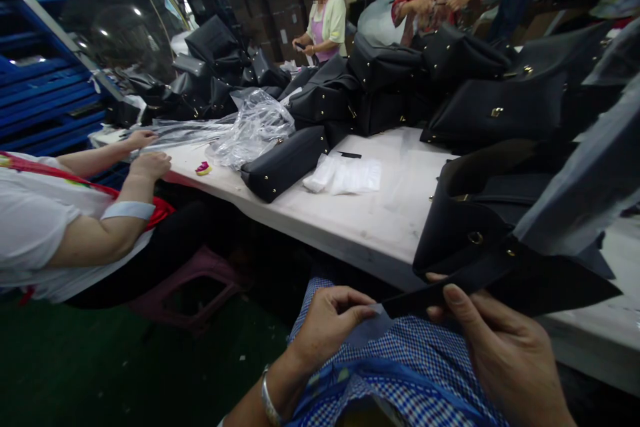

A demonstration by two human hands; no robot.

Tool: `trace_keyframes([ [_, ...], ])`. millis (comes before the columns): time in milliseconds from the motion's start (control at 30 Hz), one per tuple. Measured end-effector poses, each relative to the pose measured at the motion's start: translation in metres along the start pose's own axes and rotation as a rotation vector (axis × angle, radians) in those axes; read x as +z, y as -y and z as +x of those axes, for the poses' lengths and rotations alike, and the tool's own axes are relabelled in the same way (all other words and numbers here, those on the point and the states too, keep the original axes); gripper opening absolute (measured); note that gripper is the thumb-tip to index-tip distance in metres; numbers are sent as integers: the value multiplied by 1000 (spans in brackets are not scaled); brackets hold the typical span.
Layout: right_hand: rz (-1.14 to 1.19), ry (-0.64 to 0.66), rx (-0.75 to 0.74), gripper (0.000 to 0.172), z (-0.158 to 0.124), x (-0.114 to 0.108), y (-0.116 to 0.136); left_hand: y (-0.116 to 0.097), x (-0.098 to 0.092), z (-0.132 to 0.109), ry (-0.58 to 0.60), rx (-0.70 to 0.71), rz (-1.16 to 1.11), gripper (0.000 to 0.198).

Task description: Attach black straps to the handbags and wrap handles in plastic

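Handbag [450,233] gapes, contents unclear, black strap [417,300] in right fingers [465,312].

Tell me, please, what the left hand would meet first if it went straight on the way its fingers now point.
Probably the black strap, just past the pale film that the left hand pinches; exact depth is hard to judge from this view.

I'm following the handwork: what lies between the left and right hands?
In the head view, a black strap, with a pale translucent piece at the left hand.
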State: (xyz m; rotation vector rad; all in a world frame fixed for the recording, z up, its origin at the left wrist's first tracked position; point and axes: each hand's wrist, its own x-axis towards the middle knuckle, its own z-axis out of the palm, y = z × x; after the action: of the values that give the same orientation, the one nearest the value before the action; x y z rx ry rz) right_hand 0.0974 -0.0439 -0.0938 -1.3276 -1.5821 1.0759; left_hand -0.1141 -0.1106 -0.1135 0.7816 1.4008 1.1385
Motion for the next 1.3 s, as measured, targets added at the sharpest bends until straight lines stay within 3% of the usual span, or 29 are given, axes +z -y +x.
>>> trace_keyframes([
  [333, -14, -59, 12, 35, 0, 3, 4, 13, -4, 3, -32, -10, -159, 23],
  [800, -35, -35, -26, 34, 2, 2, 3, 5, 1, 0, -20, -61, -91, 8],
  [1300, -34, -12, -10, 30, 3, 3, 0, 1, 4, -2, -33, -108, -152, 15],
])
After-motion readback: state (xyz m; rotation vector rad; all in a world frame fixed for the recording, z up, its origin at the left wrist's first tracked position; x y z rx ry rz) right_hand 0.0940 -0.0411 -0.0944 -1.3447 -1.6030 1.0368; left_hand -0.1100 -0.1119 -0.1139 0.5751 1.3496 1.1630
